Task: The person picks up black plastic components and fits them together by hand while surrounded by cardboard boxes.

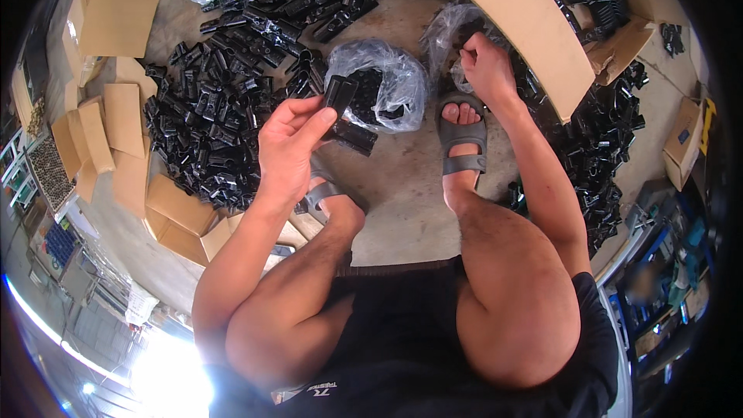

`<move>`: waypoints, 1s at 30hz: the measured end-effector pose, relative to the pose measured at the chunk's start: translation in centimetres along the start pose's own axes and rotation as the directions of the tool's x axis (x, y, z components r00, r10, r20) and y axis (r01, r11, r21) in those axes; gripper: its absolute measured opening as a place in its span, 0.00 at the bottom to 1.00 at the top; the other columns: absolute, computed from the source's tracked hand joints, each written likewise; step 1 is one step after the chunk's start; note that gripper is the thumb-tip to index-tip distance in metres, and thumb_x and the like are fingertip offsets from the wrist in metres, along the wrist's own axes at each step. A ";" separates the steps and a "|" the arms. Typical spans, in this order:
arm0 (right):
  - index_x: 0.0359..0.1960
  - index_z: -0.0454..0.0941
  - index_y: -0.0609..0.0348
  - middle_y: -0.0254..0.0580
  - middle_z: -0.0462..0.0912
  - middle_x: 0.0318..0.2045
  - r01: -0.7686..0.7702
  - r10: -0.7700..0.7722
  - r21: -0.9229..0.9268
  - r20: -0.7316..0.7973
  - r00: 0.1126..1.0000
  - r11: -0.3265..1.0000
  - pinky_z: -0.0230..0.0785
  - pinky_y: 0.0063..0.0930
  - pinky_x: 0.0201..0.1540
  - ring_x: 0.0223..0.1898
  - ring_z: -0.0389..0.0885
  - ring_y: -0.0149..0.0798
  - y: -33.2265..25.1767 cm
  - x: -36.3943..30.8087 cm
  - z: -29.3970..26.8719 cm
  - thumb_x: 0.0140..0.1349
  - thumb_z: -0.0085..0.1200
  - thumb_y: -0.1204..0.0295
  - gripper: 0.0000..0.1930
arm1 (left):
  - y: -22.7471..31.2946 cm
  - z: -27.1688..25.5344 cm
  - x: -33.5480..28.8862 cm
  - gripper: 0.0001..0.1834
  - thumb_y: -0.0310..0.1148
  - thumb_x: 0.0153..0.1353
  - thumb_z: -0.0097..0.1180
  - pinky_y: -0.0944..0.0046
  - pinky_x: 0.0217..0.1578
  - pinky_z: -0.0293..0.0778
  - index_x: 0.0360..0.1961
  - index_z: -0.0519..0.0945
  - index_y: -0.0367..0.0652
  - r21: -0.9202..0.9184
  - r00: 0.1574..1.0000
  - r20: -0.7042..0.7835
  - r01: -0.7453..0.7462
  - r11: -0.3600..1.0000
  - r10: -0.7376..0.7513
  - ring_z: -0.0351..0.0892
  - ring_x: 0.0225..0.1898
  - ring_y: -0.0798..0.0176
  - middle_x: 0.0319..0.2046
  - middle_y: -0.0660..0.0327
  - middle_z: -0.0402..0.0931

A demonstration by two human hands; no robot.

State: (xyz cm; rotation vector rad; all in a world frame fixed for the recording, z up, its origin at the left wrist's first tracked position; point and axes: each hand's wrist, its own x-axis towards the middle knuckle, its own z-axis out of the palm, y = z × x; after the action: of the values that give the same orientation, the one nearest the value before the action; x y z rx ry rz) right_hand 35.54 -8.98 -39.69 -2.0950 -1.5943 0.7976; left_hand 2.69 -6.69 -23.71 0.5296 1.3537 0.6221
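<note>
My left hand [286,143] is closed around a glossy black tubular fitting [340,94], pinched between thumb and fingers. Another dark arm, seemingly of the same piece, sticks out below towards the lower right. Just beyond it, a clear plastic bag [410,81] stands rolled open on the floor with small black pieces [368,87] inside. My right hand [489,71] is closed, its fingers curled at a second clear bag [447,31] that holds dark small parts. What the right fingers grip, if anything, is too hidden to make out.
Heaps of black fittings [209,116] lie to the left and far side, with more [596,162] at the right. A cardboard flap [526,23] leans over the right side. Flattened cardboard [124,120] lies at the left. My sandalled foot [463,135] rests between the bags and the right heap.
</note>
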 end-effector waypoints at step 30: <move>0.44 0.82 0.66 0.30 0.83 0.29 -0.509 -0.089 0.751 0.593 0.801 0.421 0.69 0.19 0.28 0.28 0.77 0.21 -16.3 -2.7 0.1 0.67 0.62 0.76 0.08 | -0.9 -1.0 0.8 0.09 0.27 0.69 0.61 0.64 0.42 0.84 0.48 0.78 0.40 -0.076 0.998 -0.062 0.014 0.997 -0.019 0.85 0.41 0.66 0.42 0.59 0.84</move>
State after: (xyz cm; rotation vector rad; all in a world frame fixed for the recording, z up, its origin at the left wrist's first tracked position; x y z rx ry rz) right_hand 22.89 -7.05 -29.18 -1.2606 -0.6735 1.9801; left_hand 1.83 -6.77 -25.05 0.4408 1.3863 0.6786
